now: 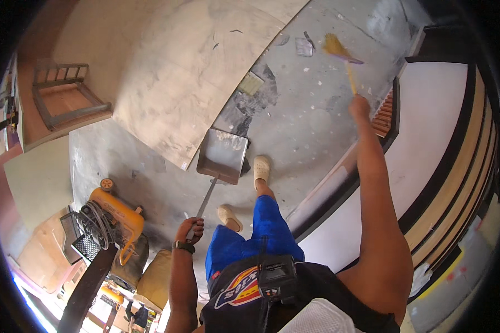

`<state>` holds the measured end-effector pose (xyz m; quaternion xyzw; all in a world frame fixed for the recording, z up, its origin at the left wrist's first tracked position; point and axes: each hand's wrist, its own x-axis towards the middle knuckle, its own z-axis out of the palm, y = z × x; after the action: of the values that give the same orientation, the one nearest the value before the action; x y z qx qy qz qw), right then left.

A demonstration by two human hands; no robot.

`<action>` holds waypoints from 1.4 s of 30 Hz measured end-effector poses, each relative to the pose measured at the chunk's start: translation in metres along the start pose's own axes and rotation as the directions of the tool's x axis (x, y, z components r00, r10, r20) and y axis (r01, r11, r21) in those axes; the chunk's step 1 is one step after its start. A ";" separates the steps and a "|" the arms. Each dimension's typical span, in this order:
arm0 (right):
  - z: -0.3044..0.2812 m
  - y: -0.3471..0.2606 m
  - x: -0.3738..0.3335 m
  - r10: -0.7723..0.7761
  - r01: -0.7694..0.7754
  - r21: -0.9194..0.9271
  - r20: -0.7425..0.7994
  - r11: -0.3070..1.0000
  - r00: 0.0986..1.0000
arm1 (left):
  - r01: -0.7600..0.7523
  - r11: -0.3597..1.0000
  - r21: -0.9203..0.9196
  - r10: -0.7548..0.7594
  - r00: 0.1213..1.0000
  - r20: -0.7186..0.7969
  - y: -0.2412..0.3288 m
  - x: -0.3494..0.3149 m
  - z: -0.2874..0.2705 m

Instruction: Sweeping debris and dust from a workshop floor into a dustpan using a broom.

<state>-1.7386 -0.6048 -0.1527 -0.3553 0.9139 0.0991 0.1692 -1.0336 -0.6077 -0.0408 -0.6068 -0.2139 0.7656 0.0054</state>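
My left hand [190,228] is wrapped round the grey handle of a long-handled dustpan [223,149]. The pan's wide metal scoop rests on the floor ahead of my feet, beside the corner of a large board. Out to the far right, my right hand [359,107] grips the yellow stick of a broom [339,49]. The broom's yellow bristles point away from me, over the floor at the top of the view. Near the bristles lie a small pale flat piece [304,47] and scattered bits of debris.
A large tan board [166,72] covers the upper left. Dark-edged white and wooden panels [428,105] line my right. An orange air compressor [116,213] with coiled hose stands lower left. A greenish scrap [250,84] and dark debris lie on the grey floor [311,122].
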 end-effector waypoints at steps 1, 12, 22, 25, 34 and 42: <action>0.013 -0.009 0.003 -0.047 0.052 -0.100 0.056 0.994 0.997 | 0.005 1.000 0.009 -0.005 1.000 0.002 0.004 0.004 0.006; -0.036 -0.025 -0.248 -0.164 0.129 0.121 0.337 0.984 0.927 | 0.020 0.996 -0.090 -0.025 0.999 -0.049 0.029 0.030 0.020; -0.128 0.064 -0.171 0.015 -0.027 0.195 0.062 0.980 0.998 | 0.031 0.989 0.142 -0.006 0.985 -0.171 -0.013 0.005 0.067; -0.194 0.046 -0.100 -0.002 -0.009 0.177 0.060 0.984 0.998 | 0.159 0.984 -0.075 -0.166 0.982 -0.093 -0.009 0.012 0.069; -0.257 0.048 0.068 -0.036 0.050 0.135 -0.106 0.990 0.994 | 0.066 0.929 -0.363 -0.143 0.972 -0.188 0.035 -0.011 0.174; -0.250 0.028 0.136 -0.148 0.165 0.137 -0.126 0.977 0.981 | -0.009 0.935 -0.355 -0.073 0.974 -0.216 0.027 0.003 0.190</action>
<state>-1.9114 -0.7441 0.0279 -0.4178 0.8962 -0.0027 0.1490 -1.2045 -0.6927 -0.0200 -0.6773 -0.3560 0.6404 -0.0673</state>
